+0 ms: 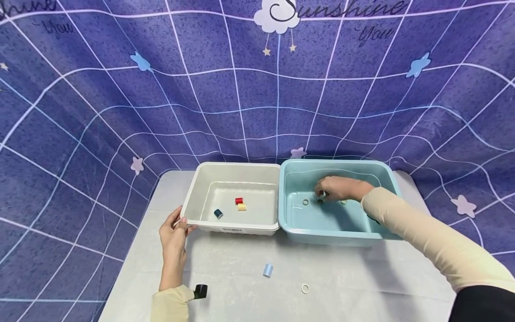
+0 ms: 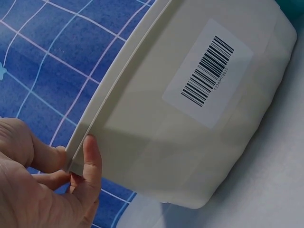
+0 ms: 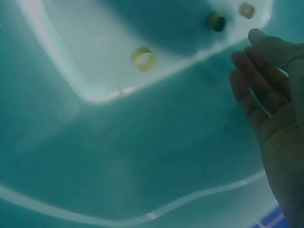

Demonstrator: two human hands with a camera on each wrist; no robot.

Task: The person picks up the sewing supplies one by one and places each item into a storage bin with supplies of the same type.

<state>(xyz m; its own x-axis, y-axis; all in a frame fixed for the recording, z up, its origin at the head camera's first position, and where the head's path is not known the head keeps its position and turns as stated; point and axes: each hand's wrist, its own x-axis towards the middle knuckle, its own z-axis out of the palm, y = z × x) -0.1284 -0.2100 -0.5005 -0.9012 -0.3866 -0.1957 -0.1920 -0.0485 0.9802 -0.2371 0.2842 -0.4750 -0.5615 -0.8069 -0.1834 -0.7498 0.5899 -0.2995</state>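
Note:
My left hand [image 1: 174, 237] grips the front left corner of a white plastic tub [image 1: 237, 230], thumb and fingers pinching its rim [image 2: 78, 154]. A red thread spool [image 1: 239, 201], a yellow spool [image 1: 242, 207] and a dark spool [image 1: 218, 213] lie on that tub's floor. My right hand [image 1: 338, 188] reaches down inside the blue-green tub [image 1: 326, 237]. Its fingers are loosely extended, the thumb apart, with nothing showing between them [image 3: 266, 80]. Close to the fingertips are small rings: a greyish one [image 1: 305, 202], a dark one [image 3: 216, 22] and a yellowish one [image 3: 144, 59].
Both tubs stand side by side on a white-covered table [image 1: 241, 295]. In front of them lie a light blue spool [image 1: 268, 270] and a white ring [image 1: 305, 288]. A purple-blue patterned cloth [image 1: 257, 89] hangs behind. My right forearm crosses the tub's front right rim.

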